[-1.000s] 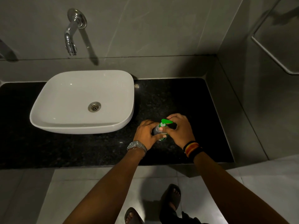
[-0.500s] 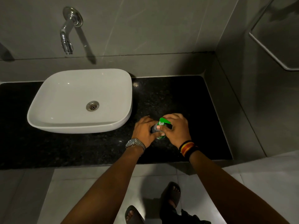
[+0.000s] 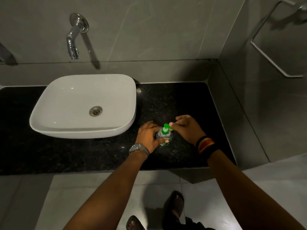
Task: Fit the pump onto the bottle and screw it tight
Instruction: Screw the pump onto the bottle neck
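Note:
A small clear bottle (image 3: 163,138) stands upright on the black granite counter (image 3: 182,100), just right of the basin. A green pump (image 3: 165,129) sits on its neck, nozzle pointing right. My left hand (image 3: 147,135), with a metal watch at the wrist, wraps around the bottle's body from the left. To the right of the pump is my right hand (image 3: 187,128), wearing striped wristbands; its thumb tip and curled forefinger pinch the end of the nozzle. The pump's collar is partly hidden by my fingers.
A white basin (image 3: 79,131) sits on the counter to the left, below a chrome wall tap (image 3: 73,42). Grey tiled walls close the back and right sides, and a metal rail (image 3: 269,58) hangs on the right wall. My sandalled feet (image 3: 174,205) stand on the pale floor.
My right hand has drawn back to the right off the top of the pump, so the green head and nozzle now show. The left hand keeps its grip on the bottle.

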`<state>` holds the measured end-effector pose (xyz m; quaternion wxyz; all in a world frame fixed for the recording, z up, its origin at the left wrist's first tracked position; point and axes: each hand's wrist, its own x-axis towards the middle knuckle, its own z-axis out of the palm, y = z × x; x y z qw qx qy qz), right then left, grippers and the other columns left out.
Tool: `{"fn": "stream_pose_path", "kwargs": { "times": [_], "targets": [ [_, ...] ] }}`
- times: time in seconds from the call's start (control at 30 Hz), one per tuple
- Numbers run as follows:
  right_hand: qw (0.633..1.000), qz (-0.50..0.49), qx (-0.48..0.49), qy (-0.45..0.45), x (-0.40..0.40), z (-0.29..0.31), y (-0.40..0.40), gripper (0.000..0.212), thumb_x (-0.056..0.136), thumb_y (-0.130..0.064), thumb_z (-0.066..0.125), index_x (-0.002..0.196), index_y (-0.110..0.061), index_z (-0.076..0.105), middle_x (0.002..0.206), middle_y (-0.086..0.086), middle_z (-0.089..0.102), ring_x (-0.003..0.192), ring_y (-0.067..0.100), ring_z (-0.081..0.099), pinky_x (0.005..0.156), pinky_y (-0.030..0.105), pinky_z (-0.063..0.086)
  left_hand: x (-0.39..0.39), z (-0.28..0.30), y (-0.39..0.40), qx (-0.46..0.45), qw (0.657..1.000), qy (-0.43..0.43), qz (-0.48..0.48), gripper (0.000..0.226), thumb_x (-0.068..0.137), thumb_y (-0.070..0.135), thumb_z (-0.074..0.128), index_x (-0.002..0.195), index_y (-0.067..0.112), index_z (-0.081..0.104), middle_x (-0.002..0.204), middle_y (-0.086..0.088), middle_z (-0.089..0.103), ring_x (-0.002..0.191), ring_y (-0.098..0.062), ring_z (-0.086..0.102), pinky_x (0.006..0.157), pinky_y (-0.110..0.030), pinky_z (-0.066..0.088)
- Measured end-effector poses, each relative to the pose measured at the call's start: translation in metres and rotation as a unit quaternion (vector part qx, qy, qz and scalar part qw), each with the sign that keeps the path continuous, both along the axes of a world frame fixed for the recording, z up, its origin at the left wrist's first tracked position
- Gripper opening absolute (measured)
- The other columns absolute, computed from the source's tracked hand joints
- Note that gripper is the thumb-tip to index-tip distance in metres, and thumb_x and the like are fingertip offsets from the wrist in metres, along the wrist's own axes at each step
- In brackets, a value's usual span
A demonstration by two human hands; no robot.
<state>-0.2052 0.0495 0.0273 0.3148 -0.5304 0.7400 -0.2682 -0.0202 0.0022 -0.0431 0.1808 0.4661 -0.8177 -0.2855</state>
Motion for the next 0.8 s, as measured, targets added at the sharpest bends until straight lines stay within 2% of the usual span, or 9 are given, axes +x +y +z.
{"fn": "stream_pose_path", "kwargs": {
  "times": [0.07,0.2,0.3,0.53,0.67,0.73,0.8],
  "targets": [
    [1.0,0.02,0.014,-0.011,0.002,0.0,0.0,0.034,0.091,-0.028,0.069,0.086,0.005,0.078,0.124,0.019,0.063,0.124,0.025,0.057,0.11,0.036,0.04,0.0,-0.001,0.0,-0.003,1.0,0.0,-0.001,0.061,0.069,0.049,0.084,0.121,0.021,0.071,0.126,-0.008,0.067,0.135,-0.033,0.047,0.113,-0.047,0.035],
    [0.999,-0.003,0.009,-0.037,0.011,-0.011,0.007,0.03,0.09,-0.033,0.068,0.083,-0.006,0.078,0.129,0.009,0.058,0.121,0.024,0.056,0.109,0.046,0.042,0.0,-0.002,-0.001,-0.004,1.0,-0.008,0.002,0.061,0.069,0.052,0.083,0.121,0.022,0.071,0.126,-0.008,0.067,0.136,-0.033,0.046,0.113,-0.046,0.035],
    [1.0,-0.013,0.006,-0.024,0.017,-0.017,0.008,0.03,0.091,-0.036,0.066,0.088,-0.01,0.079,0.132,0.007,0.055,0.124,0.024,0.054,0.109,0.048,0.041,-0.001,-0.003,0.0,-0.004,1.0,-0.018,0.004,0.062,0.069,0.051,0.083,0.121,0.021,0.071,0.127,-0.008,0.067,0.136,-0.032,0.046,0.114,-0.048,0.035],
    [0.997,-0.069,0.012,-0.039,0.026,-0.027,0.009,0.03,0.09,-0.038,0.066,0.086,-0.011,0.079,0.131,0.007,0.057,0.12,0.025,0.057,0.108,0.047,0.043,-0.001,-0.006,-0.002,-0.009,1.0,-0.018,0.011,0.06,0.069,0.05,0.085,0.12,0.021,0.071,0.125,-0.007,0.068,0.137,-0.031,0.045,0.114,-0.048,0.034],
    [0.995,-0.091,-0.001,-0.047,0.031,-0.03,0.014,0.034,0.09,-0.039,0.066,0.095,-0.008,0.078,0.13,0.01,0.059,0.118,0.025,0.059,0.106,0.044,0.045,0.0,-0.005,0.0,-0.006,0.999,-0.035,0.016,0.062,0.07,0.052,0.084,0.122,0.022,0.07,0.129,-0.006,0.066,0.139,-0.031,0.043,0.115,-0.046,0.031],
    [0.995,-0.088,0.011,-0.045,0.031,-0.02,0.014,0.037,0.092,-0.041,0.062,0.095,-0.008,0.079,0.127,0.012,0.062,0.118,0.024,0.058,0.107,0.043,0.044,-0.001,0.0,0.001,-0.01,0.998,-0.054,0.003,0.067,0.069,0.056,0.082,0.126,0.024,0.068,0.134,-0.006,0.063,0.142,-0.031,0.039,0.117,-0.046,0.029],
    [0.994,-0.092,-0.01,-0.058,0.031,-0.009,0.031,0.038,0.093,-0.043,0.062,0.087,-0.008,0.079,0.115,0.016,0.067,0.113,0.027,0.061,0.103,0.045,0.045,0.002,0.005,-0.005,0.004,0.995,-0.095,-0.038,0.087,0.064,0.064,0.082,0.137,0.024,0.059,0.147,-0.006,0.052,0.148,-0.03,0.03,0.12,-0.047,0.025]
  ]
}}
